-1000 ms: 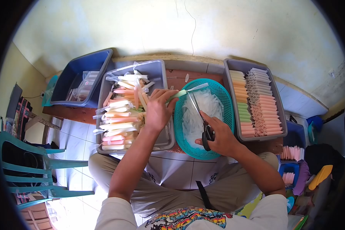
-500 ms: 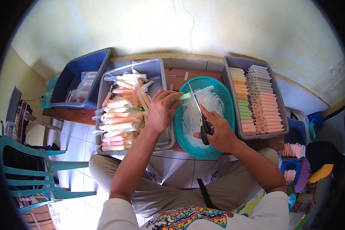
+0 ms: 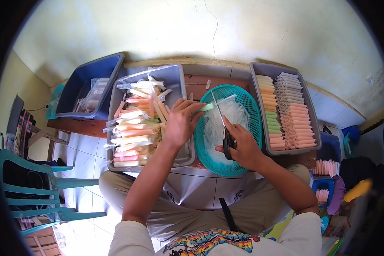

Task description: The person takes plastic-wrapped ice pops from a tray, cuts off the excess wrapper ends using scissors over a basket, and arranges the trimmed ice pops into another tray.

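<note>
Left hand [image 3: 181, 121], fingers pinched tight, grips green wrapped stick [image 3: 206, 107] over left rim of teal basket [image 3: 257, 128]. Right hand [image 3: 244, 147], curled round black-handled scissors [image 3: 226, 136], holds slim metal blades across stick's clear tail above basket. Forearms angle inward. Mesh oval basket cradles crumpled translucent film [image 3: 237, 115]. Left of basket: gray tub [image 3: 173, 80], jumbled pastel sticks [image 3: 132, 133].

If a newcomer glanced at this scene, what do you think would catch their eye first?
Probably the turquoise basket in the middle, heaped with clear scraps, where the right hand holds scissors and the left hand a green stick. Next, perhaps, the pastel sticks: loosely piled in the left grey bin, neatly lined up in the right one.
</note>
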`<move>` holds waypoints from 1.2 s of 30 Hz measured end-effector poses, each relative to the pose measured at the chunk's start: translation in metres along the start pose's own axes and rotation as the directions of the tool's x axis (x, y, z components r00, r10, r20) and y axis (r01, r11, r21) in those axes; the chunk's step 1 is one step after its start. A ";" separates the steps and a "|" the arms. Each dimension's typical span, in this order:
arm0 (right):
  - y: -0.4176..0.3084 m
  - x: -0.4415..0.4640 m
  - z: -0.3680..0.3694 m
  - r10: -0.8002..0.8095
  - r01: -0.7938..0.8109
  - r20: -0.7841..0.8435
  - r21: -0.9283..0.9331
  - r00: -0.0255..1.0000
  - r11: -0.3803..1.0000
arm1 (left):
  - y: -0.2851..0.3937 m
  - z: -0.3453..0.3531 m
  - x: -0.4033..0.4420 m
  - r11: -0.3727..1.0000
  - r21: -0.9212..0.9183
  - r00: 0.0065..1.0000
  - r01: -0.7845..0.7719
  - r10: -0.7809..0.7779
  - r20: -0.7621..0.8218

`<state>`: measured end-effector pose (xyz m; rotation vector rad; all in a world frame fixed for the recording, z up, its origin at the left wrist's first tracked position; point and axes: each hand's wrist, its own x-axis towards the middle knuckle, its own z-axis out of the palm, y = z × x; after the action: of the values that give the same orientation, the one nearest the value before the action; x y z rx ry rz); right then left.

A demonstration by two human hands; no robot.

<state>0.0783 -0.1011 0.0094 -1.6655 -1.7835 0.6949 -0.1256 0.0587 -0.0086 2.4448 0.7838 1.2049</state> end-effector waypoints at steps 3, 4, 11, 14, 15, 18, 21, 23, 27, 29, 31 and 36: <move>-0.005 -0.001 -0.002 0.027 -0.026 0.028 -0.021 0.999 0.999 | 0.000 0.001 0.000 1.000 0.021 1.000 -0.003 0.003 0.008; -0.004 -0.001 -0.001 0.028 -0.027 0.028 -0.021 0.999 0.999 | 0.000 0.001 0.000 1.000 0.020 1.000 -0.003 0.003 0.008; 0.000 -0.005 0.002 0.039 -0.035 0.063 -0.062 0.997 0.997 | -0.004 0.002 -0.001 0.998 0.045 0.999 -0.035 0.034 0.036; 0.003 -0.005 0.002 0.056 -0.052 0.075 -0.046 0.996 0.998 | -0.007 0.003 -0.002 0.998 0.055 0.998 -0.041 0.039 0.039; 0.004 -0.006 0.002 0.067 -0.064 0.083 -0.037 0.994 0.997 | -0.007 0.003 -0.002 0.997 0.059 0.998 -0.040 0.038 0.041; 0.006 -0.006 0.002 0.061 -0.059 0.068 -0.031 0.996 0.998 | -0.007 0.002 -0.003 0.997 0.062 0.998 -0.043 0.041 0.037; 0.012 -0.006 0.009 0.038 -0.038 -0.005 -0.046 0.999 0.998 | -0.005 0.002 -0.003 0.997 0.063 0.999 -0.038 0.035 0.037; 0.009 -0.005 0.006 0.067 -0.067 -0.004 -0.058 0.998 0.996 | -0.005 0.002 -0.003 0.997 0.060 0.999 -0.038 0.036 0.035; 0.011 -0.005 0.007 0.084 -0.086 -0.026 -0.094 0.996 0.992 | -0.003 0.000 -0.002 0.997 0.063 0.999 -0.034 0.033 0.027; 0.015 -0.003 0.010 0.090 -0.092 -0.028 -0.101 0.996 0.991 | -0.001 0.000 -0.002 0.997 0.062 0.999 -0.033 0.032 0.027; 0.021 -0.001 0.015 0.097 -0.099 -0.031 -0.109 0.995 0.989 | 0.001 -0.001 -0.001 0.998 0.061 0.999 -0.032 0.031 0.028; 0.036 0.008 0.024 0.104 -0.099 0.019 -0.161 0.994 0.982 | 0.003 -0.001 0.000 0.998 0.036 0.999 -0.045 0.044 0.029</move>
<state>0.0848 -0.0899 -0.0327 -1.8727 -1.8255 0.6353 -0.1258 0.0557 -0.0064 2.5155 0.7539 1.1796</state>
